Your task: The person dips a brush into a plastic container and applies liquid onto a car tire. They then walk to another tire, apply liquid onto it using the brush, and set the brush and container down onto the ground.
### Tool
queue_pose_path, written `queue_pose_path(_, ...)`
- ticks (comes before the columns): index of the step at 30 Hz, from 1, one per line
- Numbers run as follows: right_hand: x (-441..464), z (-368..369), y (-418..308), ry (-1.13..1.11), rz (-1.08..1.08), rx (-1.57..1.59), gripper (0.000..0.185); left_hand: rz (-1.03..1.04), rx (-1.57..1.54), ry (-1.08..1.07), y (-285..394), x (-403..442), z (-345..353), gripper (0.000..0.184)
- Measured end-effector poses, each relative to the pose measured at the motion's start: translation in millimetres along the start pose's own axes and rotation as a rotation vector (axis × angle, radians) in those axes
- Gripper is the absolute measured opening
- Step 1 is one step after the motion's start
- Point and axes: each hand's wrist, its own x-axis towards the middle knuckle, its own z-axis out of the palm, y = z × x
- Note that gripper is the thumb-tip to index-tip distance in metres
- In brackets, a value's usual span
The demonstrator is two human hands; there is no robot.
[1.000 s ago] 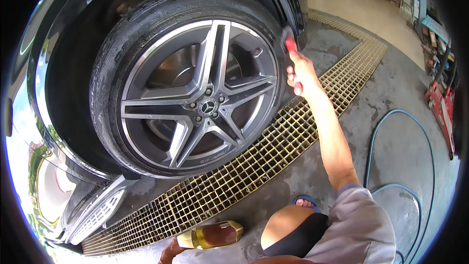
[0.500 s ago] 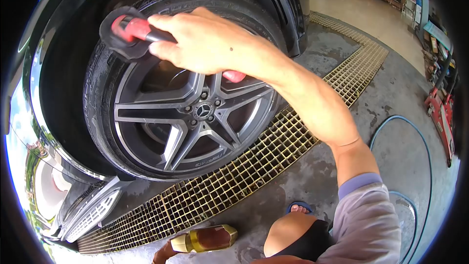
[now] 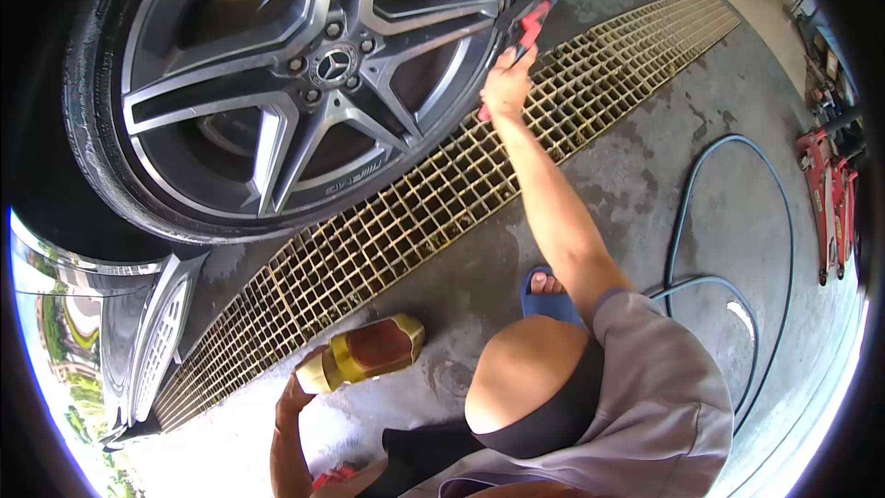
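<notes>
My right hand [image 3: 507, 85] is closed around the handle of a red and black brush-like tool [image 3: 530, 28], its dark head against the tire's right side. The tire [image 3: 97, 143] surrounds a grey and silver five-spoke wheel [image 3: 335, 65]. At lower left my left hand [image 3: 300, 385] holds a cut-open yellow bottle [image 3: 355, 355] with reddish-brown showing inside; its fingers are mostly hidden behind the bottle.
A yellow floor grating [image 3: 396, 231] runs diagonally below the wheel. On the right, a blue hose [image 3: 678, 212] loops over the grey floor near a red floor jack [image 3: 825, 194]. My knee [image 3: 525, 373] and sandalled foot [image 3: 544, 290] are at the bottom.
My right hand has moved with the tool from the tire's upper left to its right side. The view has tilted down, and the wheel now sits higher in the picture.
</notes>
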Motion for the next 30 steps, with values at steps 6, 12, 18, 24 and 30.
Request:
queue_pose_path(6,-112.4,-35.0,7.9,-0.316,0.667,0.261,0.048,-0.077,-0.013,-0.026,24.2,5.0,-1.8,0.064)
queue_pose_path(12,-196.2,-76.6,32.1,-0.839,1.071,0.324,0.035,-0.105,-0.008,-0.031,36.7,6.0,-1.9,0.064)
queue_pose_path(18,-116.5,-146.7,21.5,-0.849,0.711,0.073,0.052,-0.091,-0.012,-0.038,38.3,7.6,-2.5,0.063)
queue_pose_path(24,-42.1,-115.1,24.2,-0.338,-0.111,-0.366,0.066,-0.101,-0.015,-0.022,41.1,10.6,1.7,0.063)
queue_pose_path(30,-134.3,-64.4,55.1,-0.400,-0.130,-0.518,0.075,-0.110,0.002,-0.014,42.6,16.4,3.4,0.062)
